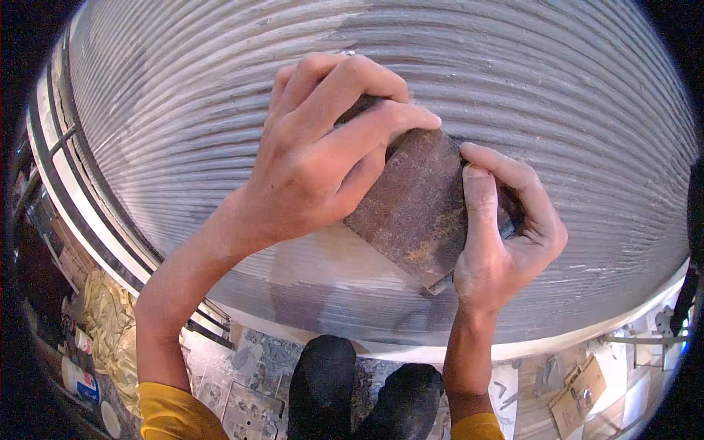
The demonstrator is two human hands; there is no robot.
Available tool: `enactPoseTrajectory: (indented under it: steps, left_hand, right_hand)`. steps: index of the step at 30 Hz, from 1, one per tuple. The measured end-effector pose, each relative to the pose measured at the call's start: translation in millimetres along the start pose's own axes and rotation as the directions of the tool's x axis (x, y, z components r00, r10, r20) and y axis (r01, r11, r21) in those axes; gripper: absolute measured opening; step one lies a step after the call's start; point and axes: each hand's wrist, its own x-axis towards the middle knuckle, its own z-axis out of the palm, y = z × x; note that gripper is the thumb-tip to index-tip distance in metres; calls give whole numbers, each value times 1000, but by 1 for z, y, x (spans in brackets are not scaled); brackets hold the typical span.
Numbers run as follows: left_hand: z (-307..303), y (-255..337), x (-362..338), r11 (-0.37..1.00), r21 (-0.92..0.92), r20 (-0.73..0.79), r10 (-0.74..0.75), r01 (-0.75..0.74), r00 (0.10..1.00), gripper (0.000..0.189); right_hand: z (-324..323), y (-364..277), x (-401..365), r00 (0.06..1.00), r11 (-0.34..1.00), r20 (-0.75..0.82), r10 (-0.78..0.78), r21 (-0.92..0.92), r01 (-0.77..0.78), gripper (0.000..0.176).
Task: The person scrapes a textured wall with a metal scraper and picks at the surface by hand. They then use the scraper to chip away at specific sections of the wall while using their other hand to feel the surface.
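Observation:
A brown, rust-mottled stone tile (414, 209) is tilted cornerwise in front of a wall of ridged grey adhesive (242, 110). My left hand (323, 139) curls over its upper left side, fingers bent and thumb along the top edge. A dark patch shows between those fingers, and I cannot make out whether it belongs to the same tile. On the right side, my right hand (506, 227) pinches the edge between thumb and bent fingers. Pale dust coats the fingers. Whether the tile touches the adhesive is hidden.
A dark metal railing (62, 139) runs along the left. Below it lie crumpled yellowish sheeting (110, 323) and a white tub (79, 381). Debris covers the floor around my dark-clad legs (323, 381). A piece of cardboard (579, 396) lies at lower right.

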Motion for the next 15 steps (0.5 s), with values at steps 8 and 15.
enactPoseTrajectory:
  steps: [8,15]
  left_hand:
    - [1,1,4,988,-122,-62,-103,95,993,26]
    - [7,-2,15,997,54,-84,58,-54,995,23]
  right_hand:
    - [-7,-2,-1,1000,1000,23,17,26,-18,12]
    - [-17,0,-15,999,999,-46,-2,37,4,14]
